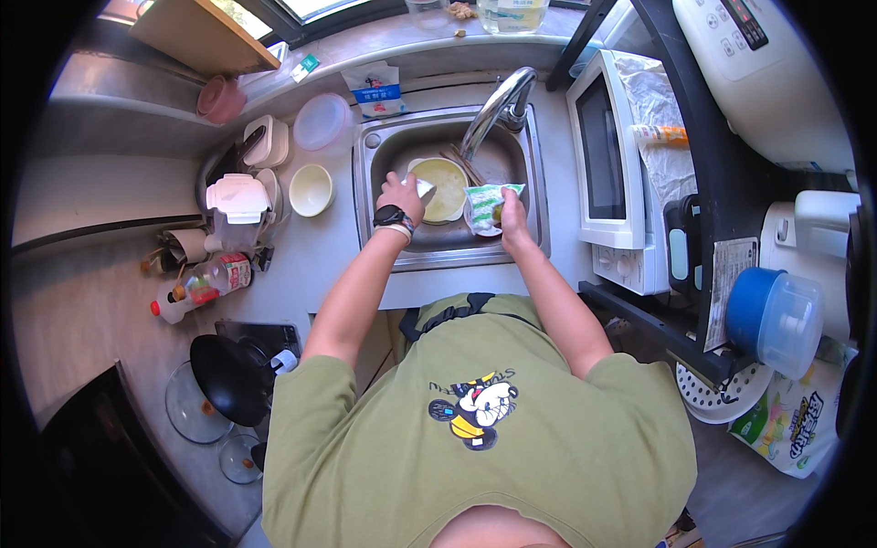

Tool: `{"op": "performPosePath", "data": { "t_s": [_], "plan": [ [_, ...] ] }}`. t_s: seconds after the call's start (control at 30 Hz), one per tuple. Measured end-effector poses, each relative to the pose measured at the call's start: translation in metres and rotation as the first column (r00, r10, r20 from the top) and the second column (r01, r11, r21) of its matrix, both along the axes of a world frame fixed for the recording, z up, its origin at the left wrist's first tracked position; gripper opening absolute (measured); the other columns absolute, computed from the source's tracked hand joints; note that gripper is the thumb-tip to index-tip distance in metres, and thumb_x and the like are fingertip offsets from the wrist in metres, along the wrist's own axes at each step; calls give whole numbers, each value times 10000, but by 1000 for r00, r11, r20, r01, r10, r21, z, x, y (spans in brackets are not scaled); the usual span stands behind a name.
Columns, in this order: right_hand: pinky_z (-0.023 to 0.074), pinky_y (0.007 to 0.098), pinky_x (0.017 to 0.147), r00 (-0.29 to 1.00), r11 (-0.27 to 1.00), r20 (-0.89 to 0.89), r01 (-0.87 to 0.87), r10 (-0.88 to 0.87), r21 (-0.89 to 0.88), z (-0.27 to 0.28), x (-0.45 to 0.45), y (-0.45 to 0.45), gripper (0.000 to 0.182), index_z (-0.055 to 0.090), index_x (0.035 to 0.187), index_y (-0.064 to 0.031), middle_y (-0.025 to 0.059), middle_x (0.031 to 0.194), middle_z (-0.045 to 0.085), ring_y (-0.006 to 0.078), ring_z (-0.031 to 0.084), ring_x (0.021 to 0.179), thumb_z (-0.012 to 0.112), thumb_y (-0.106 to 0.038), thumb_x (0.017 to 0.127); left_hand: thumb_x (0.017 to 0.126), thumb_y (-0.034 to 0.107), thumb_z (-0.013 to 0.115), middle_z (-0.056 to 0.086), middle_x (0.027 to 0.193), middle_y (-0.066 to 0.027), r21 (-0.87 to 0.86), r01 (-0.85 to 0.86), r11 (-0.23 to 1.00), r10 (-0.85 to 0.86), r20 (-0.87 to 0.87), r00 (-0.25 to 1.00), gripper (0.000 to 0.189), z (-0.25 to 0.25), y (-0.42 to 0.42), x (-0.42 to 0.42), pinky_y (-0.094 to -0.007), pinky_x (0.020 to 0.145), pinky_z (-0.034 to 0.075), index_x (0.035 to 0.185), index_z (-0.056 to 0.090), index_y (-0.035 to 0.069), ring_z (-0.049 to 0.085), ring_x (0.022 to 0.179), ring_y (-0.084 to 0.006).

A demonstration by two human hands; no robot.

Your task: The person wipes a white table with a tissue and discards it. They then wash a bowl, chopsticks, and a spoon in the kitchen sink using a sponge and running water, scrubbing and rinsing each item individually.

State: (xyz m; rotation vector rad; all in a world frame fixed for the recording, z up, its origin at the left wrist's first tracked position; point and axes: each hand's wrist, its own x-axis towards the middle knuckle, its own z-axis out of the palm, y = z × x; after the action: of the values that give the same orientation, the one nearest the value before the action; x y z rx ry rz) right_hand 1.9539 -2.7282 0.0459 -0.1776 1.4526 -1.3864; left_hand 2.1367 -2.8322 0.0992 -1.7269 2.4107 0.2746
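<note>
Over the stainless steel sink, my left hand grips a small white dish, mostly hidden behind the fingers. Below it in the basin sits a pale yellow bowl that holds cloudy liquid. My right hand has a green and white dishcloth pinched between thumb and fingers. Part of another bowl shows under the cloth; whether the right hand touches it cannot be told. Several chopsticks lean in the basin behind the yellow bowl, below the chrome faucet.
Left of the sink stand a cream bowl, a round plastic container and lidded boxes. A salt bag leans behind. A white microwave borders the right side. A black wok and glass lids lie lower left.
</note>
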Motion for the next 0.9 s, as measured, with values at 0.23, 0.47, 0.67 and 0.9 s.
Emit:
{"op": "performPosePath", "data": {
  "t_s": [0.23, 0.47, 0.67, 0.9],
  "plan": [
    [400, 437, 761, 312, 939, -949, -336, 39, -71, 58, 39, -22, 240, 490, 898, -10, 170, 916, 488, 352, 492, 874, 563, -210, 788, 839, 274, 392, 602, 850, -127, 714, -296, 635, 757, -498, 422, 383, -21, 24, 1, -329, 452, 510, 1145, 482, 63, 614, 605, -242],
    [454, 430, 702, 194, 817, -946, -566, 261, 109, 24, 58, -45, 215, 575, 879, -3, 184, 851, 558, 357, 551, 821, 579, -176, 751, 926, 467, 264, 602, 862, -62, 680, -301, 668, 742, -577, 341, 485, -19, 46, -21, -261, 433, 488, 1206, 458, 122, 594, 605, -159],
    [450, 257, 677, 668, 623, -447, -734, 594, -269, 42, 43, -63, 364, 577, 1069, 9, 83, 841, 628, 98, 547, 739, 586, -99, 722, 943, 435, 250, 577, 1025, -206, 513, -331, 792, 602, -750, 275, 528, -30, 38, -11, -403, 831, 409, 1127, 500, 8, 550, 957, -360],
    [486, 356, 767, -466, 117, -597, -717, 654, 687, 97, 41, -72, 254, 643, 947, -8, 175, 939, 642, 247, 619, 908, 570, -146, 745, 940, 428, 269, 561, 1081, -228, 364, -279, 889, 456, -644, 614, 494, 3, 26, -15, -416, 858, 396, 1118, 526, 45, 518, 1019, -391]
  ]
}}
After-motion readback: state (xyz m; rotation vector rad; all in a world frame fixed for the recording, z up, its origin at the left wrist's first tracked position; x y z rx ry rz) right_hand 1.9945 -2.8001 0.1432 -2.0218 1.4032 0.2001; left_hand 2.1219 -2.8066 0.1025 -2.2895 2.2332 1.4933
